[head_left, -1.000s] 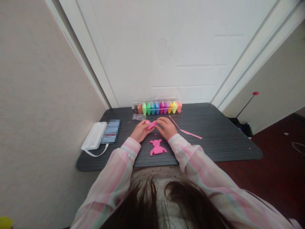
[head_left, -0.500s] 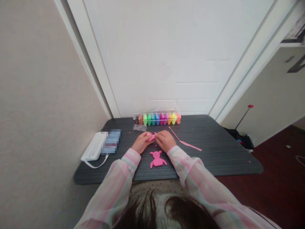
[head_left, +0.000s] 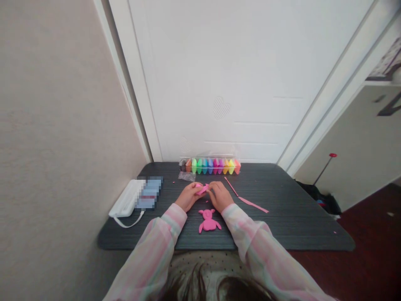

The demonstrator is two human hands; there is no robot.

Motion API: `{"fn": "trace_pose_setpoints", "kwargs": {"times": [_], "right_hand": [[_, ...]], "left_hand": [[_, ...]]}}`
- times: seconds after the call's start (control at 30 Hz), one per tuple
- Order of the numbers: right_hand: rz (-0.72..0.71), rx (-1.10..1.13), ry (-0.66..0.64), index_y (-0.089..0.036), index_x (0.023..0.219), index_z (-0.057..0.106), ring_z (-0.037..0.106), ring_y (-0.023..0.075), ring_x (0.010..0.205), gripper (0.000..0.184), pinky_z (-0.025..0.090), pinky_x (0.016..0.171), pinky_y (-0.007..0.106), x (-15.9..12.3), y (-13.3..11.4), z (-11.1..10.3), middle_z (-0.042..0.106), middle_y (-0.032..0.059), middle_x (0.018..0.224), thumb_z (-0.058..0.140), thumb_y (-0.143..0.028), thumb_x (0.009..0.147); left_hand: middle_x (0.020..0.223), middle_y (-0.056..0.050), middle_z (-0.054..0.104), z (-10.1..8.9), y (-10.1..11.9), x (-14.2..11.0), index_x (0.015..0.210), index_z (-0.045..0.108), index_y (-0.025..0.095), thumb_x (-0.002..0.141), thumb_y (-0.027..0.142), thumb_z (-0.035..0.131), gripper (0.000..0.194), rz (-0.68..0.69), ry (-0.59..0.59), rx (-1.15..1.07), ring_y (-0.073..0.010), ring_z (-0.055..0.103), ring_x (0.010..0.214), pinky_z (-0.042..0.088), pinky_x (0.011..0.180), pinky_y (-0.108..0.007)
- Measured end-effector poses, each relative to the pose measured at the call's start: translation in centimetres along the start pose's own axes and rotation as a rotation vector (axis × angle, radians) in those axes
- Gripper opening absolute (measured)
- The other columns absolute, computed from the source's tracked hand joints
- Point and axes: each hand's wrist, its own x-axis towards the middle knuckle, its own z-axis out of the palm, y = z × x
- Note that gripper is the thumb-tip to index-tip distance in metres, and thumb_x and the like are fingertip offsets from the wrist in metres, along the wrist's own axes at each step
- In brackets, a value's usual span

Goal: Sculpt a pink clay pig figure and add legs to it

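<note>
A lump of pink modelling clay [head_left: 203,190] is between my hands above the dark table. My left hand [head_left: 187,197] is closed around its left side, fingers and thumb gripping it. My right hand [head_left: 221,196] has its fingers bent, with the fingertips pinching at the clay's right end. Just below the hands lies a flat pink clay animal figure [head_left: 209,224], with a round head, ears, a snout, a body and two arms. To the right of my right hand are a thin pink stick [head_left: 231,186] and a pink clay knife [head_left: 253,205].
A clear tray of bright clay blocks [head_left: 210,166] stands at the back of the table [head_left: 282,225], against the white door. In front of it lies a crumpled plastic wrapper [head_left: 187,176]. At left, a white device [head_left: 128,198] with a cable touches a blurred blue item [head_left: 149,192].
The camera view has tilted up, so everything sits lower in the picture. My right fingers have shifted slightly on the clay, and more of its right end shows.
</note>
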Motion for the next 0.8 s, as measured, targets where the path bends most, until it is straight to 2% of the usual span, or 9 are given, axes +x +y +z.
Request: {"fn": "trace_pose_setpoints", "kwargs": {"times": [0.1, 0.23, 0.33, 0.43, 0.6, 0.7, 0.8], "right_hand": [[0.033, 0.043, 0.03, -0.017, 0.102, 0.055, 0.057, 0.0148, 0.088, 0.024, 0.049, 0.076, 0.035, 0.0, -0.3, -0.1, 0.058, 0.0055, 0.103, 0.046, -0.033, 0.086], [0.08, 0.102, 0.074, -0.017, 0.091, 0.057, 0.056, 0.0099, 0.07, 0.022, 0.05, 0.064, 0.028, 0.5, -1.0, -0.8, 0.06, 0.0021, 0.086, 0.044, -0.035, 0.087], [0.113, 0.146, 0.116, -0.017, 0.087, 0.056, 0.055, 0.0107, 0.063, 0.019, 0.049, 0.059, 0.028, 1.8, -1.7, -2.1, 0.059, 0.0006, 0.073, 0.046, -0.034, 0.085], [0.124, 0.198, 0.1, -0.021, 0.089, 0.054, 0.057, 0.0142, 0.062, 0.013, 0.05, 0.06, 0.03, 4.0, -2.6, -3.8, 0.061, 0.0017, 0.069, 0.049, -0.03, 0.082], [0.054, 0.255, -0.096, -0.019, 0.088, 0.053, 0.057, 0.0126, 0.063, 0.011, 0.048, 0.06, 0.026, 8.4, -5.0, -5.3, 0.06, 0.0, 0.069, 0.053, -0.023, 0.078], [-0.035, 0.25, -0.27, -0.019, 0.082, 0.057, 0.055, 0.0108, 0.062, 0.01, 0.047, 0.062, 0.025, 11.3, -6.7, -4.7, 0.06, -0.0018, 0.069, 0.059, -0.017, 0.072], [-0.105, 0.232, -0.439, -0.018, 0.082, 0.058, 0.056, 0.0097, 0.062, 0.008, 0.047, 0.063, 0.025, 14.1, -8.1, -3.3, 0.06, -0.0031, 0.067, 0.059, -0.018, 0.074]], "left_hand": [[0.104, -0.007, 0.056, -0.1, 0.0, 0.0, 0.106, 0.052, 0.013, 0.083, 0.031, 0.05, 0.03, 0.011, 0.015, -0.008, -0.0154, 0.056, 0.089, 0.05, 0.075, -0.035], [0.104, -0.007, 0.056, -0.1, -0.1, -0.1, 0.106, 0.052, 0.014, 0.083, 0.031, 0.05, 0.029, 0.032, 0.039, -0.02, -0.0153, 0.056, 0.088, 0.05, 0.075, -0.035], [0.101, -0.006, 0.057, -0.1, -0.2, -0.2, 0.105, 0.052, 0.013, 0.083, 0.031, 0.05, 0.028, 0.036, 0.042, -0.035, -0.0144, 0.057, 0.085, 0.05, 0.073, -0.034], [0.101, -0.006, 0.057, -0.1, -0.1, -0.2, 0.104, 0.052, 0.013, 0.083, 0.031, 0.05, 0.028, 0.033, 0.049, -0.052, -0.0141, 0.057, 0.085, 0.05, 0.073, -0.033], [0.102, -0.006, 0.056, -0.1, -0.2, 0.0, 0.106, 0.052, 0.013, 0.083, 0.032, 0.05, 0.029, 0.011, 0.055, -0.063, -0.0147, 0.057, 0.086, 0.05, 0.074, -0.034], [0.104, -0.007, 0.056, -0.1, -0.4, 0.1, 0.107, 0.051, 0.014, 0.083, 0.032, 0.05, 0.03, -0.001, 0.056, -0.069, -0.0155, 0.056, 0.088, 0.05, 0.075, -0.035], [0.105, -0.007, 0.055, -0.1, -0.6, 0.3, 0.108, 0.051, 0.014, 0.083, 0.032, 0.05, 0.031, -0.012, 0.064, -0.079, -0.0159, 0.056, 0.09, 0.05, 0.076, -0.036]]}}
